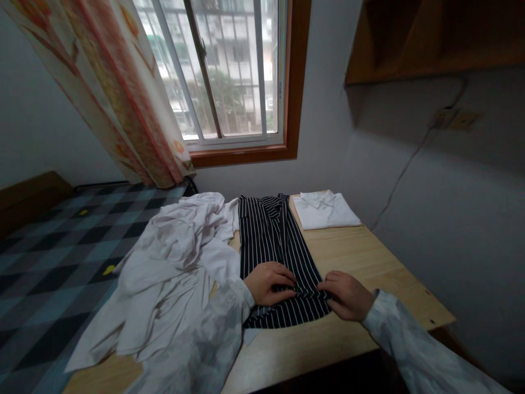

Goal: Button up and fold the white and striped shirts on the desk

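Note:
A black shirt with thin white stripes (pixel 266 241) lies lengthwise on the wooden table, folded narrow, its curved hem towards me. Near the hem, my left hand (pixel 270 283) rests on the cloth, thumb and fingers closed around a crosswise fold. At the shirt's right edge, my right hand (pixel 348 295) pinches the other end of that fold. Part of the fold is hidden under my fingers. A neatly folded white shirt (pixel 326 212), collar upward, lies at the far right of the table. Left of the striped shirt is a loose heap of white clothes (pixel 176 257).
The light wooden table (pixel 394 279) has its right corner near the wall. A bed with a checked cover (pixel 45 273) adjoins on the left. Behind are a window (pixel 229 76) and a patterned curtain (pixel 123 82). A wall shelf (pixel 435 38) hangs at upper right, above a cable (pixel 404 169).

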### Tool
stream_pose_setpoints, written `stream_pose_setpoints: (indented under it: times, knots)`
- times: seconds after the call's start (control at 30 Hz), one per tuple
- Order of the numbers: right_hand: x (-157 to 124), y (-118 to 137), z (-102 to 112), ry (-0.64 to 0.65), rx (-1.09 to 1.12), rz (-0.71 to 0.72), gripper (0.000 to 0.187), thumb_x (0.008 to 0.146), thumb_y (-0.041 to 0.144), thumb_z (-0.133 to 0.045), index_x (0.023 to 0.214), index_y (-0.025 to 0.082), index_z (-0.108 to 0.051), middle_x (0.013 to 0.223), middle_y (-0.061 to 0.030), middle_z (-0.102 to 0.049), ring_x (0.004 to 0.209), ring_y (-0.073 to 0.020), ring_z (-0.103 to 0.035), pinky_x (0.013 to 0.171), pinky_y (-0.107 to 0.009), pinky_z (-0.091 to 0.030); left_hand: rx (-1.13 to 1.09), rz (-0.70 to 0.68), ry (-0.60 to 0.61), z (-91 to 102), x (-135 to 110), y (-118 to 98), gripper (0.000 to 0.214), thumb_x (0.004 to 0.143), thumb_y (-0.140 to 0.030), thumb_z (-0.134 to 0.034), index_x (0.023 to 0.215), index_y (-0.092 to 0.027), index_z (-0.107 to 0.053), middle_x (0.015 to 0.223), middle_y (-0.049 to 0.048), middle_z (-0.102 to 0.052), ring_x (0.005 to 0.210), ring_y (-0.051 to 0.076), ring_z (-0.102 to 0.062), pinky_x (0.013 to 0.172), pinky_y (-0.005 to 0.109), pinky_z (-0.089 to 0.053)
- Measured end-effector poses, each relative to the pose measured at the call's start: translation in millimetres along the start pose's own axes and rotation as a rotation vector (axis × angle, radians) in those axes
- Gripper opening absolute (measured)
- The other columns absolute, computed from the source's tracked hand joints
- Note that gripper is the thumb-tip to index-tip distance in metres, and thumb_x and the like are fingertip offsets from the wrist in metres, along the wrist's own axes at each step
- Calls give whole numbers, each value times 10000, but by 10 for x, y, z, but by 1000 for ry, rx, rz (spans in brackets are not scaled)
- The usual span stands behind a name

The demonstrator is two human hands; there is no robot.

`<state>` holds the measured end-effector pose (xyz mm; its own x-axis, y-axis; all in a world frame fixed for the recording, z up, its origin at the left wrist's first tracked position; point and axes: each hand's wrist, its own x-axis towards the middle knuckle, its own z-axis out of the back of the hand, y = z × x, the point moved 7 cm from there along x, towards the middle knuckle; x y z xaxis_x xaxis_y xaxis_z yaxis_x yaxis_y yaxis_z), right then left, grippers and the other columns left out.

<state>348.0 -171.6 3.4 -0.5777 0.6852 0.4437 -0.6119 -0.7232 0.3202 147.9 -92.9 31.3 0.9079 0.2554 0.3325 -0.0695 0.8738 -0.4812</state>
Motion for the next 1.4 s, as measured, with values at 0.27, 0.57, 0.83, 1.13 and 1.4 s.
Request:
stream_pose_setpoints:
  times: [0.27, 0.57, 0.83, 1.13, 1.4]
  knots:
    - [113, -171, 115, -21, 126, -70, 307, 1023, 265, -549, 1255, 263, -750, 974, -87, -702, 939, -270, -651, 855, -444, -538, 196, 364, -440, 370, -168, 350, 255, 1061, -413, -581, 1116, -249, -769, 1304, 80, -786, 1272, 264, -703, 1231, 537, -445]
    - [752, -873, -155, -209, -79, -561, 474, 969, 360, -706, 1392, 177, -596, 1013, -116, -728, 981, -332, -688, 927, -475, -552, 560, 750, -409, 498, -381, 655, 388, 988, -543, -644, 1212, -227, -663, 1345, 148, -676, 1209, 350, -673, 1060, 519, -550]
    - [1010, -1051, -328, -62, 137, -582, 576, 921, 207, -627, 1484, 175, -511, 786, 17, -619, 718, -226, -616, 696, -324, -443, 578, 1136, -223, 757, -699, 1011, 393, 1033, -412, -568, 1379, -227, -571, 1251, 162, -742, 1081, 327, -739, 888, 421, -553]
    - [598, -559, -164, 74, 206, -396, 591, 907, 191, -629, 1497, 195, -585, 819, -7, -615, 820, -239, -604, 835, -372, -491, 398, 1070, 90, 476, -748, 526, 230, 1087, -364, -446, 1146, -263, -645, 1071, 93, -793, 998, 279, -760, 802, 341, -497]
    - [344, -362, -68, 141, 246, -358, 514, 915, 241, -666, 1428, 247, -659, 867, -27, -683, 893, -250, -661, 902, -383, -521, 282, 1007, 117, 363, -916, 354, 169, 1031, -391, -540, 1049, -271, -659, 1016, 45, -789, 960, 258, -754, 757, 322, -466]
